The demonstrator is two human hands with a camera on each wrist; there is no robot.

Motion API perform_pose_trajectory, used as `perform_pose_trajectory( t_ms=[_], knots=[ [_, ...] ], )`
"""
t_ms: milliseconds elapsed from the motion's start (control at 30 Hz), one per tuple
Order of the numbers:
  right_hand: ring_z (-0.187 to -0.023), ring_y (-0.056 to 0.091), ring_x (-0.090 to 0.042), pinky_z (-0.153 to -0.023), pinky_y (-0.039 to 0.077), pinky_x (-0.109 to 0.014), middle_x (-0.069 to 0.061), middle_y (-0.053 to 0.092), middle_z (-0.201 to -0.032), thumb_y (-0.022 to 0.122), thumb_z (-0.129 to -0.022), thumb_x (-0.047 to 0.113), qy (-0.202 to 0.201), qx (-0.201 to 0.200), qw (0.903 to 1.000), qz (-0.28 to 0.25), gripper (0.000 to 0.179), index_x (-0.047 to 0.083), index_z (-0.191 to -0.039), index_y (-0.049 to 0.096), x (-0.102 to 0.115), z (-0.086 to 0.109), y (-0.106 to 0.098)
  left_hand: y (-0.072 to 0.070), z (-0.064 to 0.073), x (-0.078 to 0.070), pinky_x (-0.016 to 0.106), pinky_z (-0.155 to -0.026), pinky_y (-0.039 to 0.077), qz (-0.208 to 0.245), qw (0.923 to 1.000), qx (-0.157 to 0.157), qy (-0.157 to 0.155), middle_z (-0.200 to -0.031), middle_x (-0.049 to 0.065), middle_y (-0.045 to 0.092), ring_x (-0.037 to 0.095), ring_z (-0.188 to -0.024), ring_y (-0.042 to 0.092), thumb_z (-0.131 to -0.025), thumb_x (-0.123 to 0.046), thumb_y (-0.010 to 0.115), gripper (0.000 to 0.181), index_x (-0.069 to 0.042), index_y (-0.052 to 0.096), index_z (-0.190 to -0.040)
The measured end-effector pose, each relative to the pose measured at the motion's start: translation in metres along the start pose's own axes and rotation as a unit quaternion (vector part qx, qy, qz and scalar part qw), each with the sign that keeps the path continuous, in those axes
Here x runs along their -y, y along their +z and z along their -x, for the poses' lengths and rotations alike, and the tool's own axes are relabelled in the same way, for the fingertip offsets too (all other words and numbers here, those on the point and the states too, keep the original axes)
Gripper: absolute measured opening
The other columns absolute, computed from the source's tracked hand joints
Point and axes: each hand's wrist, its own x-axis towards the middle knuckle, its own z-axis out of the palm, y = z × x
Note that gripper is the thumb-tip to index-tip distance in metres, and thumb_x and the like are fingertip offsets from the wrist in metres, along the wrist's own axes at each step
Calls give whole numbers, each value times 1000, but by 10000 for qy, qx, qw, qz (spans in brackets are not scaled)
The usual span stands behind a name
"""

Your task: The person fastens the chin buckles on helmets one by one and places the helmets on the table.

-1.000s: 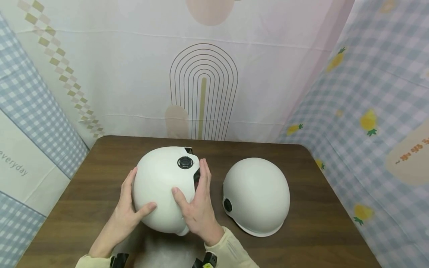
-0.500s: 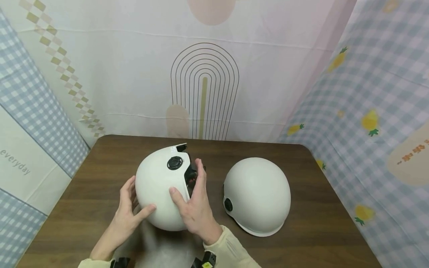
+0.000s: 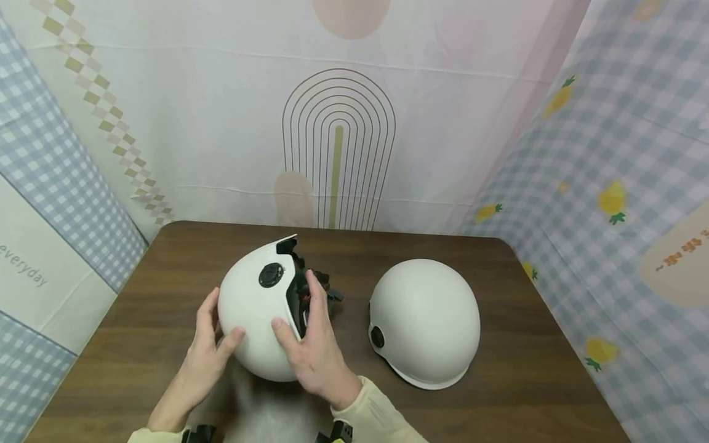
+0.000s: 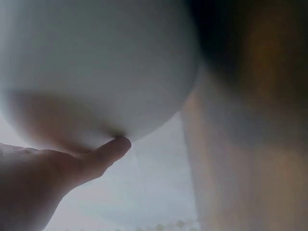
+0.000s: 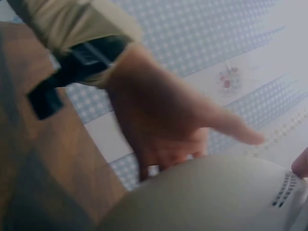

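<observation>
White helmet (image 3: pixel 250 320) at left half of tabletop (image 3: pixel 532 369), tilted, black inner fittings (image 3: pixel 300 286) showing on right; cannot tell if it touches surface. My left grip (image 3: pixel 206 354) curls round its left side; my right grip (image 3: pixel 314 355) clasps open edge, thumb on shell. Second helmet (image 3: pixel 425 320) rests dome-up, near, to right. Patterned cloth (image 3: pixel 432 141) hangs beyond far edge.

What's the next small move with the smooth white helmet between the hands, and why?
The smooth white helmet should probably be turned opening-up: the left hand and right hand hold it, while its black inner fittings show only partly around the right fingers.
</observation>
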Motion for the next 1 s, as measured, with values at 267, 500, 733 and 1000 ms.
perform_pose_trajectory(
  t_ms=[267, 500, 733, 1000],
  knots=[
    [-142, 22, -16, -112, 25, -47, 6, 17, -158, 47, -101, 39, -47, 686, 9976, 120, 71, 24, -157, 6, -3, 13, 17, 1, -1, -13, 33, -109, 28, -111, 9998, -116, -82, -157, 22, 11, 36, -142, 15, -99, -20, 55, 75, -11, 4, -154],
    [-142, 23, -15, -113, 25, -43, 6, 17, -158, 49, -101, 39, -270, 738, 9968, 128, 71, 24, -156, 6, -6, 17, 22, 3, -1, -13, 60, -102, 25, -436, 9983, -271, -282, -156, 19, 14, 35, -139, 21, -96, -26, 60, 81, -14, 5, -155],
    [-142, 23, -16, -112, 26, -44, 4, 18, -158, 49, -100, 39, -354, 696, 9966, 278, 72, 18, -156, 9, -7, 16, 22, 3, -2, -13, 63, -102, 22, -625, 9974, -242, -257, -157, 19, 7, 42, -136, 20, -94, -30, 64, 89, -14, 3, -156],
    [-141, 26, -16, -112, 26, -42, 4, 20, -157, 48, -101, 37, -503, 770, 9955, 209, 68, 22, -156, 9, -7, 15, 23, 5, -5, -11, 65, -103, 19, -661, 9964, -416, 318, -160, 13, 5, 40, -141, 13, -91, -21, 67, 89, -23, 8, -158]
  ],
)
